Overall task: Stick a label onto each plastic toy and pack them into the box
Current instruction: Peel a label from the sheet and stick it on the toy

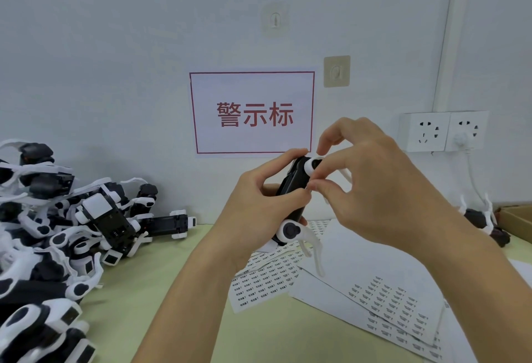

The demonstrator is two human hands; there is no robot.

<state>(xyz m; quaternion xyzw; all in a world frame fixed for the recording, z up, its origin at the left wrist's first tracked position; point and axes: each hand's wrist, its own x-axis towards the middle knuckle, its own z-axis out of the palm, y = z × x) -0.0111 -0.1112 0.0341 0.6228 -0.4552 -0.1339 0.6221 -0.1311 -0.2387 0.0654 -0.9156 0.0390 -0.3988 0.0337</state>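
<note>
The left hand grips 1 toy while the right hand pinches it, probably sticking a label; next, press it flat.

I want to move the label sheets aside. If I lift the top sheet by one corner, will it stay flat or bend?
The top label sheet looks like thin paper, so it would probably droop. It seems light and may slide over the sheets under it. The toy held above it in the left hand and right hand does not rest on it.
</note>
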